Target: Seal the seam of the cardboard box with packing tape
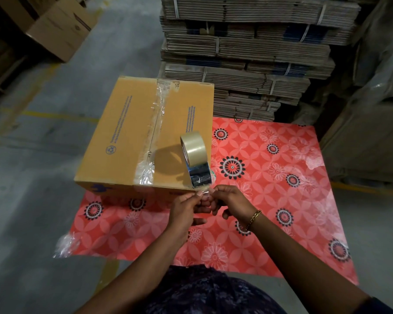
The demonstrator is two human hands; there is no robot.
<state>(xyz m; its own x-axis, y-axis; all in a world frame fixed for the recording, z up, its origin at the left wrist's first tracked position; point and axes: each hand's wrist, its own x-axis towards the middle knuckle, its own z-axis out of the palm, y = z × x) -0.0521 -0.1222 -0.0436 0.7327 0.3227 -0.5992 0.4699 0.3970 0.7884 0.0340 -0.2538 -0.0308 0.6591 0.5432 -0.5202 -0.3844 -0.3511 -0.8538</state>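
A brown cardboard box (pixel 123 132) lies on a red flowered mat (pixel 270 200). Clear tape (pixel 153 123) runs along its middle seam from the far edge to the near edge. A roll of packing tape (pixel 194 149) stands on edge on the box's near right corner, with a loose strip (pixel 200 176) hanging down from it over the box edge. My left hand (pixel 186 207) and my right hand (pixel 230 201) meet just below that corner. Both pinch the end of the strip between thumb and fingers.
Bundled flat cartons (pixel 247 53) are stacked high right behind the box. Another carton (pixel 61 28) stands at the far left on the grey concrete floor (pixel 32 200). Wrapped goods (pixel 372 109) fill the right side. Crumpled tape (pixel 65 244) sticks to the mat's near left corner.
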